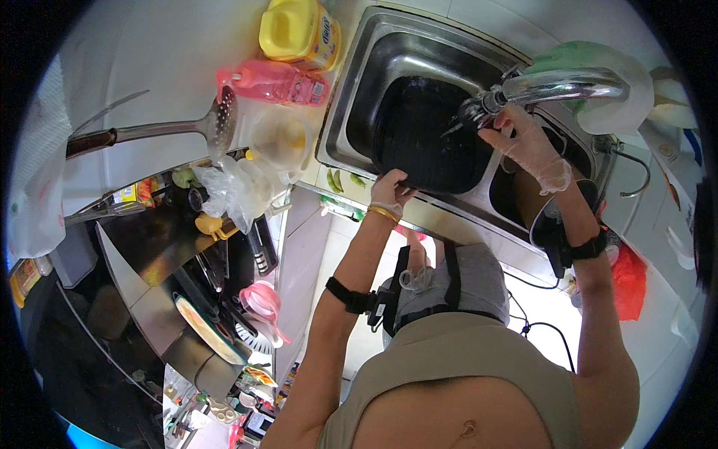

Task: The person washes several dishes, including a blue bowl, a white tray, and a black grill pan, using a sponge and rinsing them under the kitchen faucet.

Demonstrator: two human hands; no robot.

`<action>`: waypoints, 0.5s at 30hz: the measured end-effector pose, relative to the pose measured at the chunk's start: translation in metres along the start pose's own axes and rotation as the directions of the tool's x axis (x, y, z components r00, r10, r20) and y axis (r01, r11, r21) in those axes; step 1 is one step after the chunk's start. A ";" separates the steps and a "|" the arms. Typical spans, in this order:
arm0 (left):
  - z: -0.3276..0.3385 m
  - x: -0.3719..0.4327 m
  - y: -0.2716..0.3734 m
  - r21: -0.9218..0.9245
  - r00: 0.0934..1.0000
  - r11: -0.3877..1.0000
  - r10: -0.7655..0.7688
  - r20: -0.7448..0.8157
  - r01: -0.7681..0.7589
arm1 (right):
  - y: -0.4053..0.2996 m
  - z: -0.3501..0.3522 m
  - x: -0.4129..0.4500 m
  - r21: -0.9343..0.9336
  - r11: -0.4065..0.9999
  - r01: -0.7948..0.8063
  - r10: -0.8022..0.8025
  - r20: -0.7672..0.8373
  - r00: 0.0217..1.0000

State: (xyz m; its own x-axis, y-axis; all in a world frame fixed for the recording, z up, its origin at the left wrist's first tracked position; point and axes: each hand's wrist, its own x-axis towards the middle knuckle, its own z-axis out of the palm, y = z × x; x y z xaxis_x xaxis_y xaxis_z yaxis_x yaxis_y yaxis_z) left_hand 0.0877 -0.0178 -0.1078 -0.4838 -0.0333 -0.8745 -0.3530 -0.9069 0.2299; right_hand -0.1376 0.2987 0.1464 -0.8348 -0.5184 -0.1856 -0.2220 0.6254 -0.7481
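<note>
A black ridged pan (429, 140) lies tilted in the larger basin of the stainless steel sink (359, 67). My left hand (390, 193), in a clear plastic glove with a yellow band at the wrist, grips the pan's near left rim. My right hand (524, 143), also in a clear glove, is raised at the chrome faucet's spray head (477, 109), its thumb and fingers at the end of the head; how firmly they hold it cannot be told. A thin streak, seemingly water, shows between the spray head and the pan.
Left of the sink stand a pink pump bottle (280, 83), a yellow jug (297, 33) and a clear plastic container (280, 140). A slotted skimmer (219, 120) hangs further left. Green pods (334, 181) lie on the front counter edge. A pot (541, 224) sits by the smaller basin.
</note>
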 end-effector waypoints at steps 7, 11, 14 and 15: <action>-0.025 -0.029 0.033 0.097 0.987 0.983 0.158 0.005 -0.157 | 0.068 0.037 0.070 0.438 0.864 -0.249 0.397 -0.289 0.871; -0.006 -0.025 0.018 0.078 0.994 0.993 0.079 0.070 -0.085 | 0.154 0.057 0.106 0.346 0.872 -0.347 0.474 -0.416 0.776; -0.007 -0.031 0.021 0.041 0.981 0.993 0.101 0.169 -0.109 | 0.153 0.058 0.119 0.236 0.888 -0.395 0.460 -0.475 0.750; -0.021 -0.034 0.029 0.028 0.981 0.993 0.108 0.158 -0.114 | 0.135 0.066 0.116 0.228 0.910 -0.347 0.411 -0.375 0.831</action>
State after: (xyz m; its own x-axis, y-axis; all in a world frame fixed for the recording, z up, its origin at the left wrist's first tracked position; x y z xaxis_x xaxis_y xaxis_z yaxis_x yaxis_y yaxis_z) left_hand 0.1109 -0.0520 -0.0803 -0.6397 -0.0641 -0.7660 -0.3181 -0.8851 0.3397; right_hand -0.2312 0.2846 -0.0180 -0.9738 0.0457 -0.2227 0.2030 0.6159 -0.7612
